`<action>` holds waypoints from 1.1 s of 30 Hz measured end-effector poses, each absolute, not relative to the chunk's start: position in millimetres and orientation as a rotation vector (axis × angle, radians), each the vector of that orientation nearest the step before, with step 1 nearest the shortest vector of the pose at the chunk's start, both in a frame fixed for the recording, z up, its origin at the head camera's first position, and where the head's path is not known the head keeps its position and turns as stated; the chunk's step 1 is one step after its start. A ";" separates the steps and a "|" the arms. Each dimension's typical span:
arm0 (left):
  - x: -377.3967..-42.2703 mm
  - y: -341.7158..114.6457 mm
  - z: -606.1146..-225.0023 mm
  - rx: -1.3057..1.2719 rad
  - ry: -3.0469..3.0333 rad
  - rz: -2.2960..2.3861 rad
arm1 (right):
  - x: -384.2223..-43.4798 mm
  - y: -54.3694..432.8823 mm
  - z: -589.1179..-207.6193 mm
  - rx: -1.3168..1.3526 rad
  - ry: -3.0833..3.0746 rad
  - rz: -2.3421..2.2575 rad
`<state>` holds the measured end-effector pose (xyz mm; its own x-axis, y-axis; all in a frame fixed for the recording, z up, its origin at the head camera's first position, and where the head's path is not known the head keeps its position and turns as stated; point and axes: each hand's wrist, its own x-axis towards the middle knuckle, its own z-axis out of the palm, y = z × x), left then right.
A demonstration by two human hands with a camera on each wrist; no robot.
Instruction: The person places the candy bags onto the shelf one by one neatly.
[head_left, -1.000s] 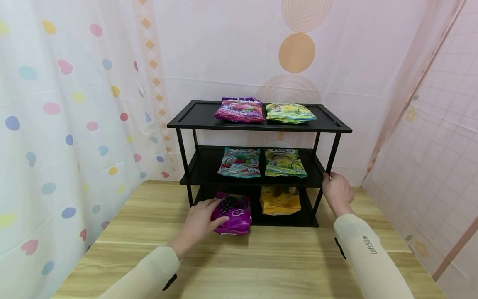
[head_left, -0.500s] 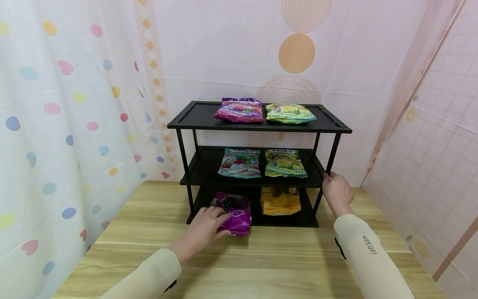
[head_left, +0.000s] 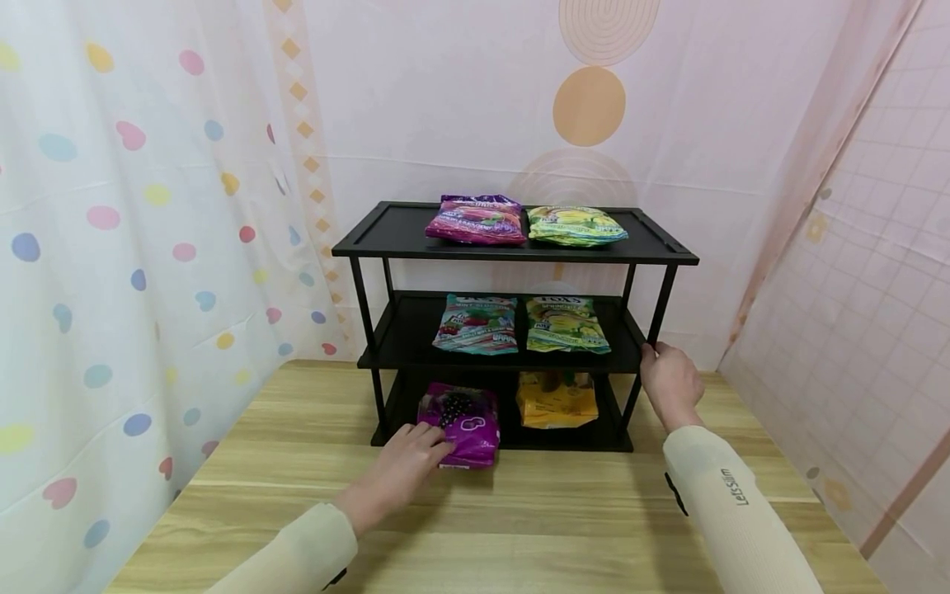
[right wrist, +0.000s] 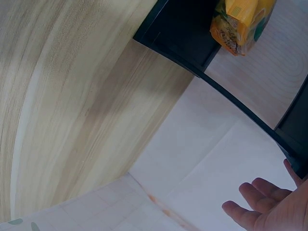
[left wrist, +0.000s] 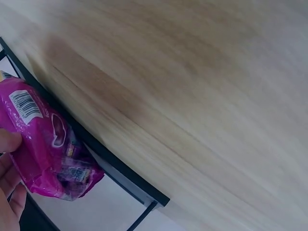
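In the head view a black three-tier shelf rack [head_left: 386, 227] stands on the wooden table. My left hand [head_left: 401, 466] holds the near left side of a purple candy bag [head_left: 478, 433], its thumb on the near face. The bag lies on the bottom tier and juts out past the front edge. Its barcode end faces the left wrist camera. At the rack's right side my right hand [head_left: 673, 386] grips the middle tier's corner by the post. The right wrist view shows several of its fingers [right wrist: 262, 192] extended loosely; the thumb is hidden there.
A yellow bag [head_left: 557, 402] lies right of the purple one on the bottom tier. The middle tier carries a teal bag [head_left: 477, 324] and a green-yellow bag [head_left: 566, 324]. On top lie a pink-purple bag [head_left: 477, 219] and another green-yellow bag [head_left: 576, 225]. Patterned curtains [head_left: 475, 99] surround the table.
My left hand has slid slightly back toward the near end of the purple candy bag, its fingers drawing in. The bag has barely shifted. My right hand stays on the rack.
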<state>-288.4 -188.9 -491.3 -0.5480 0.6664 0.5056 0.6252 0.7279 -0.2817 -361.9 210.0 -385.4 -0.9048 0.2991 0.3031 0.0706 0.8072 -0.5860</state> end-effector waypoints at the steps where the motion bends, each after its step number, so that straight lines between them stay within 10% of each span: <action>1: -288.6 -188.8 -492.1 -0.971 -2.327 0.091 | -362.0 209.9 -385.5 -0.279 -2.611 0.824; 33: -306.1 -174.2 -499.8 -0.902 -2.344 0.078 | -361.4 210.0 -385.5 -0.270 -2.613 0.843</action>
<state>-306.1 -174.2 -499.8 -0.5759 0.6238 0.5283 0.5871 0.7654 -0.2637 -361.4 210.0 -385.5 -0.9090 0.2930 0.2965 0.0646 0.8016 -0.5944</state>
